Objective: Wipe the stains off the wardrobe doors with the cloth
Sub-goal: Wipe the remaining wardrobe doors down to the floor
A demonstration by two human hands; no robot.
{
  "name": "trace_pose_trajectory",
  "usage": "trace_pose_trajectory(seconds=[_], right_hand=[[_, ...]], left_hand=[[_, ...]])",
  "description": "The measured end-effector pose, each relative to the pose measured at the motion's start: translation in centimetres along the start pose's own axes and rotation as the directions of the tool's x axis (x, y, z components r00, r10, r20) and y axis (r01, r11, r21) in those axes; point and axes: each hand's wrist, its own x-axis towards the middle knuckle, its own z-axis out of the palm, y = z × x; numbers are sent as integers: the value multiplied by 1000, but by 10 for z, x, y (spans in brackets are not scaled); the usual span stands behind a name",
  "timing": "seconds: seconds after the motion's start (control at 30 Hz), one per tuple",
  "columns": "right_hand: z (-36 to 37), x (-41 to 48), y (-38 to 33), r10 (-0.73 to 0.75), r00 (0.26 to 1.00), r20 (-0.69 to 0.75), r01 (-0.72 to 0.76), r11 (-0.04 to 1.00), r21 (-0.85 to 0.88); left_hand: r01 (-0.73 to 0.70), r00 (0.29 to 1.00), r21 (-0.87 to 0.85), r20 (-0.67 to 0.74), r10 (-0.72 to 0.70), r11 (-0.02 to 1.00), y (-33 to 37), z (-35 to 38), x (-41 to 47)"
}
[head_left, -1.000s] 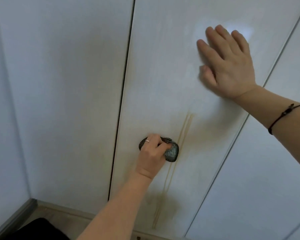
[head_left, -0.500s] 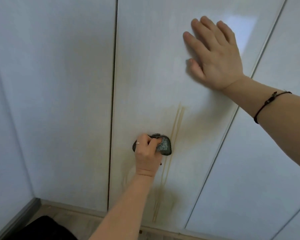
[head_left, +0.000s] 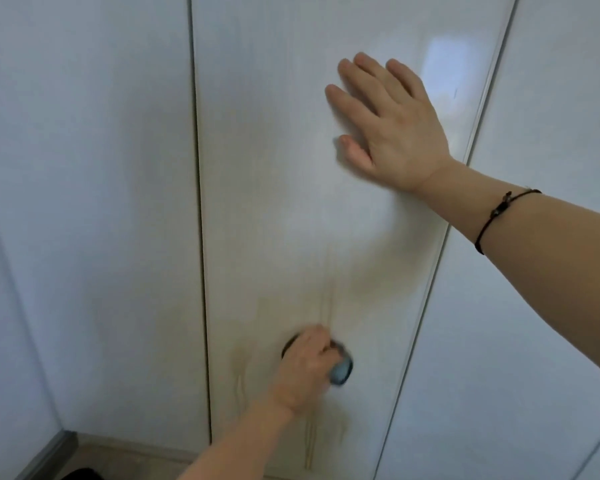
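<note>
In the head view, a grey cloth [head_left: 342, 370] is gripped in the blurred left hand [head_left: 307, 368] at the lower centre of the frame. It is seen protruding at the hand's right edge, against the middle wardrobe door [head_left: 274, 168]. Brownish streak stains [head_left: 328, 299] are seen just above and below that hand. At the upper right, the right hand [head_left: 392, 126] is laid flat on the same door, fingers straight.
</note>
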Motion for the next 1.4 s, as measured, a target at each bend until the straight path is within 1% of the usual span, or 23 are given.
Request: trace_pose_trajectory(seconds=[0.03, 0.1, 0.17, 0.23, 0.3, 0.37, 0.43, 0.5, 0.53, 0.6, 0.67, 0.73, 0.83, 0.87, 0.93, 1.0, 1.03, 1.07, 1.13, 1.2, 1.27, 1.33, 1.4], right_hand=[[0, 1, -1, 1, 1000, -11, -1, 1000, 1], [0, 5, -1, 12, 1000, -17, -12, 1000, -3], [-1, 5, 1, 13, 1000, 4, -13, 1000, -13], [-1, 2, 3, 17, 999, 39, -15, 999, -37], [0, 2, 2, 14, 998, 53, -13, 999, -29], [0, 1, 3, 10, 998, 60, -9, 1000, -18], [-2, 0, 5, 18, 998, 53, -18, 1000, -8], [-4, 1, 1, 28, 999, 25, -28, 1000, 2], [-4, 1, -1, 30, 999, 18, -30, 1000, -3], [-6, 3, -2, 27, 999, 20, -26, 1000, -16], [-8, 3, -2, 21, 999, 35, -20, 999, -28], [-8, 4, 1, 17, 998, 58, -15, 999, -37], [-4, 0, 2, 4, 998, 61, -4, 1000, -12], [-4, -1, 3, 5, 998, 60, -5, 1000, -4], [-6, -2, 5, 13, 997, 79, -15, 1000, 24], [-9, -3, 1, 21, 997, 77, -24, 999, 33], [-10, -2, -1, 17, 998, 57, -19, 999, 31], [-9, -1, -1, 9, 999, 52, -10, 1000, 29], [-13, 1, 3, -4, 997, 75, 1, 999, 38], [-11, 0, 4, 1, 995, 96, -5, 999, 45], [-10, 0, 5, -1, 997, 77, -5, 996, 87], [-12, 0, 11, -22, 992, 125, -1, 984, 179], [-24, 0, 14, -39, 974, 225, -22, 965, 261]], left_hand=[[-22, 994, -16, 107, 24, 1000, -2, 4, -14], [30, 994, -58, 108, -24, 998, -9, -12, 19], [75, 979, -71, -185, -88, 995, -13, -50, 99], [117, 853, -56, -507, -129, 992, -25, -83, 178], [166, 751, -65, -638, -169, 984, -30, -88, 201], [122, 831, -7, -546, -106, 993, -24, -65, 158], [100, 956, 71, -284, -76, 993, -15, -37, 82], [121, 992, 107, -33, -118, 987, -9, -24, 22], [100, 994, 128, 19, -103, 987, -10, -24, 14], [52, 999, 169, -18, -50, 984, -14, -40, 40], [101, 978, 145, -194, -72, 984, -14, -71, 104], [181, 893, 112, -434, -116, 977, -14, -97, 180], [161, 833, 96, -547, -83, 982, 2, -84, 214], [92, 872, 125, -490, -19, 988, 5, -65, 192], [-66, 979, 160, -181, 95, 985, 14, -26, 115], [-157, 975, 164, 183, 126, 974, 21, -3, 43], [-199, 948, 160, 280, 148, 967, 24, -2, 31], [-255, 940, 168, 275, 203, 952, 22, -4, 37], [-286, 957, 234, 129, 262, 929, 24, -28, 87], [-122, 965, 301, -186, 184, 946, 21, -62, 163], [103, 894, 278, -447, 33, 955, 14, -86, 221], [137, 851, 244, -525, 11, 960, 18, -78, 222], [-33, 906, 221, -406, 122, 975, 27, -47, 180]])
